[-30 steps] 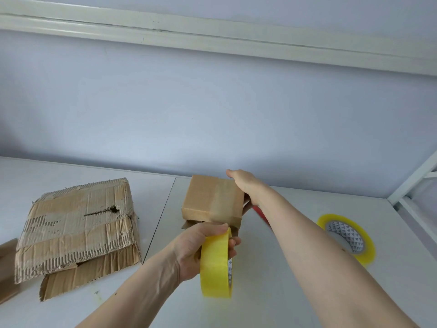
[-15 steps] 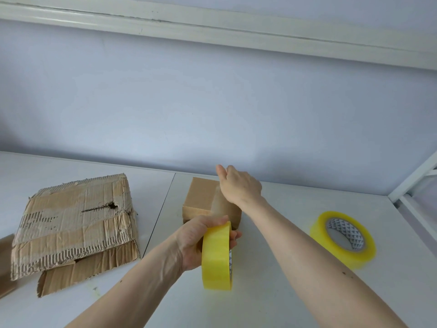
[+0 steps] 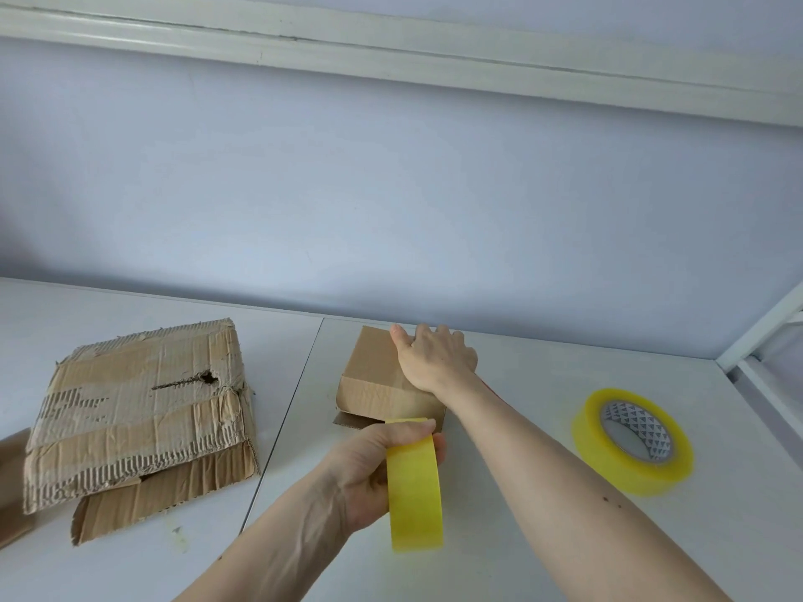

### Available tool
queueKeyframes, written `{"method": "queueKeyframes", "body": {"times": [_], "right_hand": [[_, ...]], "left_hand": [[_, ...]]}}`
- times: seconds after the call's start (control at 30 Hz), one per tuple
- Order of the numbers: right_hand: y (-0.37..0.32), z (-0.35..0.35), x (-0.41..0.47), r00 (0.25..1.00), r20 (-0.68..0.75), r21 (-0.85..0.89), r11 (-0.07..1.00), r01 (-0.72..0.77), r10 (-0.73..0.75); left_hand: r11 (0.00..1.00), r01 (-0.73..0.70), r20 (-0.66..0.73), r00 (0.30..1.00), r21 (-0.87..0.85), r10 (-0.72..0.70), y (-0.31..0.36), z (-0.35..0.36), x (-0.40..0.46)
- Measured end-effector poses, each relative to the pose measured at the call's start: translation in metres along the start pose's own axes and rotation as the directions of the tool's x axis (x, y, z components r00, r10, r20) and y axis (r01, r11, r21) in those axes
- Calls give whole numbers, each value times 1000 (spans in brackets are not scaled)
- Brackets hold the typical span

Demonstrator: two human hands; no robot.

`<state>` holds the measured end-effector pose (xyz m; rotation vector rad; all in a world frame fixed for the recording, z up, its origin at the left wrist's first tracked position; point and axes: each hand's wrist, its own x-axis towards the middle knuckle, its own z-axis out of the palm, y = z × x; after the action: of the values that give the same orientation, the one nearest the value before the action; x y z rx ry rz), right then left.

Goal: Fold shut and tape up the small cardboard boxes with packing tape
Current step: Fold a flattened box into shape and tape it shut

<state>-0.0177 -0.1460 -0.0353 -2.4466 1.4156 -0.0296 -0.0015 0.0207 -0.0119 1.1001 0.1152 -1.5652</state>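
A small brown cardboard box (image 3: 373,380) lies on the white table (image 3: 521,427) near the wall, with a loose flap showing under its near edge. My right hand (image 3: 434,358) rests flat on the box's top right part, fingers reaching over the far edge. My left hand (image 3: 373,467) grips a yellow roll of packing tape (image 3: 415,484), held upright just in front of the box, thumb on top of the roll.
A second yellow tape roll (image 3: 632,441) lies at the right. A torn, flattened pile of corrugated cardboard (image 3: 139,410) sits at the left, with another brown piece (image 3: 11,471) at the left edge. A white metal frame (image 3: 764,336) stands at the far right.
The box has been laid down flat from its tilted pose. My right hand moved from its far right corner onto its top. The left hand stays on the tape roll.
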Motion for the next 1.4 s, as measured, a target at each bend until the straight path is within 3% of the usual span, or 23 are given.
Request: {"method": "queueKeyframes", "body": {"times": [0.2,0.43,0.67,0.83,1.0,1.1,1.23,1.3,1.4], "right_hand": [[0,1,2,1000,-9,-10,1000,22,-22],[-1,-3,-5,934,-255,-151,964,218,-252],[3,5,-24,957,-106,-73,962,265,-271],[5,11,-27,949,-149,-76,960,269,-278],[20,5,-29,927,-174,135,924,358,-333],[39,12,-33,913,-155,145,906,398,-377],[43,34,-31,859,-400,360,806,469,-321],[40,35,-28,878,-404,493,747,445,-257],[40,31,-25,852,-464,472,746,470,-243]], "left_hand": [[998,6,16,1000,60,-7,3,-6,3],[988,-6,70,998,153,-5,12,-11,1],[976,-19,115,993,216,-7,15,-5,0],[966,-10,110,994,257,-19,10,-7,0],[969,-5,100,995,247,-20,8,-9,3],[977,-13,102,995,212,-9,10,-10,3],[986,-14,113,994,166,-5,13,-12,4],[991,-17,115,993,132,2,14,-12,4],[993,-20,133,991,120,4,17,-13,5]]}}
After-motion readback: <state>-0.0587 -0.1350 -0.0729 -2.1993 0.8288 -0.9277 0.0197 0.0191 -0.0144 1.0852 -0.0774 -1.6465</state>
